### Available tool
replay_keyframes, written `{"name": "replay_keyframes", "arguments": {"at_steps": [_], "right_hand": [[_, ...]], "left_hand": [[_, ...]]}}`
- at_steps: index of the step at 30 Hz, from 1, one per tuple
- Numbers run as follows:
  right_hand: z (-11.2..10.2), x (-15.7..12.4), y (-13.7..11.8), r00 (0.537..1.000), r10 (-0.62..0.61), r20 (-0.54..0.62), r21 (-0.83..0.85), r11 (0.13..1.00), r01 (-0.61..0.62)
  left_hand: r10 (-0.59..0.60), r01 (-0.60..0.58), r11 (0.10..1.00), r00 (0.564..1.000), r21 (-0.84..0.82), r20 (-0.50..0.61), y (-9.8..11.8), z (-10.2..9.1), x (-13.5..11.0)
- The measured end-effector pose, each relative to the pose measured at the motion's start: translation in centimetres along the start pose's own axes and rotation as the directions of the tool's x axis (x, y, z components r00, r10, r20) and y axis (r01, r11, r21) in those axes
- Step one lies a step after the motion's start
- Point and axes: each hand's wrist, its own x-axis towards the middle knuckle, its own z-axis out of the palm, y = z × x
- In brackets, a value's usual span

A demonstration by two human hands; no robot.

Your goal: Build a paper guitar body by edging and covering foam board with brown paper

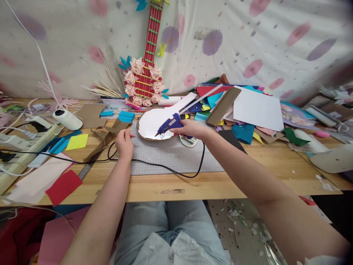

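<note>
My right hand [186, 128] is wrapped round a blue glue gun [171, 123], its nozzle pointing down and left over a white guitar-shaped cutout [149, 119]. The cutout has a brown edge and lies on a grey cutting mat [162, 158], its neck running up to the right. Left of the mat, my left hand [125, 143] has its fingers curled in, apart from the cutout; whether they hold anything is hidden. A black cord [171, 170] loops across the mat and passes close to that hand. Beneath my right hand sits a roll of tape [188, 141], partly covered.
A red paper guitar with pink flowers [146, 81] leans upright at the back. Coloured sheets and a white board [256, 108] pile up at the right. To the left are a thread spool [67, 119], a power strip [16, 158], brown paper strips [106, 140] and red paper [64, 187].
</note>
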Motion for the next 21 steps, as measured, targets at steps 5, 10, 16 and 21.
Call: {"name": "replay_keyframes", "arguments": {"at_steps": [5, 10, 16, 21], "right_hand": [[0.6, 0.3, -2.7, 0.998, 0.048, 0.029, -0.173, 0.984, -0.043], [0.4, 0.6, -3.0, 0.997, 0.045, 0.062, -0.244, 0.969, -0.029], [0.9, 0.8, -3.8, 0.995, 0.048, 0.087, -0.351, 0.936, -0.014], [1.2, 1.2, -4.1, 0.996, 0.062, 0.066, -0.325, 0.945, -0.038]], "left_hand": [[0.013, -0.013, 1.000, 1.000, 0.023, 0.011, -0.4, -0.1, 0.2], [0.136, -0.142, 0.986, 0.988, 0.092, 0.069, -0.2, 0.1, -0.2], [0.213, -0.232, 0.960, 0.968, 0.154, 0.134, -0.1, 0.1, -0.5], [0.179, -0.196, 0.971, 0.975, 0.138, 0.129, 0.0, 0.2, -0.5]]}}
